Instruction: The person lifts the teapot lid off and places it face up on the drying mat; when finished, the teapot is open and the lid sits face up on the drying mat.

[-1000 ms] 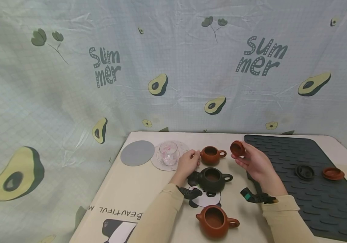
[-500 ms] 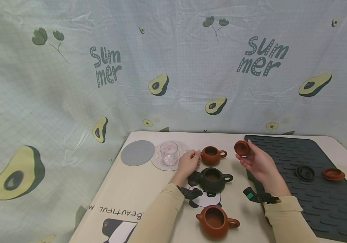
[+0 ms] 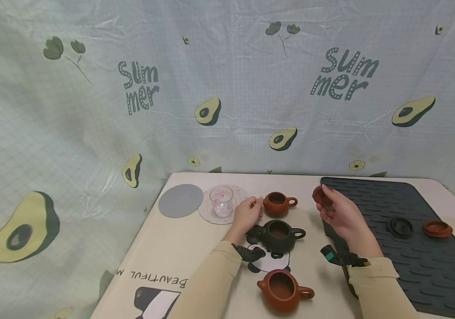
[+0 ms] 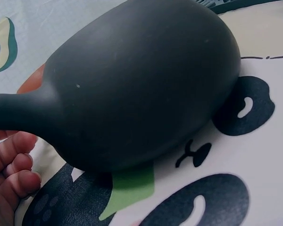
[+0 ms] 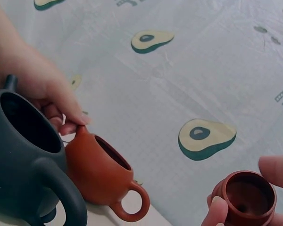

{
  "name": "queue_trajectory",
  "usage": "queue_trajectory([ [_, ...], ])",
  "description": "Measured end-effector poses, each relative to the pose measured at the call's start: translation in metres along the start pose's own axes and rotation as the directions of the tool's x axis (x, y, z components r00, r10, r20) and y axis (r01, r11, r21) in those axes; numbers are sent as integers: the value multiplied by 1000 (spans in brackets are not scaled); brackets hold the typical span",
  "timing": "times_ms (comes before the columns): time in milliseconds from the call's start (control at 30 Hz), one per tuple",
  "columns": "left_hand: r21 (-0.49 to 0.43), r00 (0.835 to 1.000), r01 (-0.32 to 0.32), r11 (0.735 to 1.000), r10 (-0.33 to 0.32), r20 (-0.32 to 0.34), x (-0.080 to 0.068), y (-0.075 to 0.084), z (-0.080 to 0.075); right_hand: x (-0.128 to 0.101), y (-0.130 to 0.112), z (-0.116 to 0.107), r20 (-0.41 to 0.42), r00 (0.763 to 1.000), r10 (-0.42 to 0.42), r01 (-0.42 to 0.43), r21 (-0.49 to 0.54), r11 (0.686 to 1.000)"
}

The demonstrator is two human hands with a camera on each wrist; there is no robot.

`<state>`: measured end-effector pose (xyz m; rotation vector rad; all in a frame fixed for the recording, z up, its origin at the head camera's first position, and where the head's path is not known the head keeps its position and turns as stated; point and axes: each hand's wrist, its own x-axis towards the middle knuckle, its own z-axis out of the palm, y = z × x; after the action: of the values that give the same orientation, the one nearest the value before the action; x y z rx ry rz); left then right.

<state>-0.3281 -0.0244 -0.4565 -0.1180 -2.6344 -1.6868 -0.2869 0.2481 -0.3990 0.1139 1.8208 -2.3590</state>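
My left hand (image 3: 246, 213) pinches the spout tip of a small reddish-brown clay teapot (image 3: 277, 207), which is lidless and has its handle to the right. In the right wrist view, thumb and finger meet at that teapot's (image 5: 96, 174) spout. My right hand (image 3: 343, 217) holds a small reddish-brown teapot lid (image 3: 321, 196) in the air, to the right of the teapot. Its hollow underside shows in the right wrist view, where fingertips sit around the lid (image 5: 226, 190). A black lidless teapot (image 3: 278, 239) stands nearer me; its body (image 4: 146, 89) fills much of the left wrist view.
Another reddish-brown lidless teapot (image 3: 281, 294) stands closest to me. A dark ridged mat (image 3: 371, 199) on the right bears a black lid (image 3: 400, 227) and a reddish-brown lid (image 3: 437, 228). On the left are a glass cup (image 3: 221, 201) on a round coaster and a grey disc (image 3: 180, 201).
My right hand has moved slightly right with the lid and turned it, so its hollow underside no longer faces the head camera. The left hand and teapots stay put.
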Motion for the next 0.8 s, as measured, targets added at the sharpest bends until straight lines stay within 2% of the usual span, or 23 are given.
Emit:
queue_trajectory([
  [267,6,1000,-20,1000,20,-6,-1,1,0,1,1,-2,-31,999,-17,16,-39,999],
  [500,-2,1000,-8,1000,8,0,0,0,-1,1,3,-2,-68,997,-46,37,-128,991],
  [800,-7,1000,-3,1000,3,4,-1,1,-1,1,5,-4,-159,987,-31,0,-194,981],
])
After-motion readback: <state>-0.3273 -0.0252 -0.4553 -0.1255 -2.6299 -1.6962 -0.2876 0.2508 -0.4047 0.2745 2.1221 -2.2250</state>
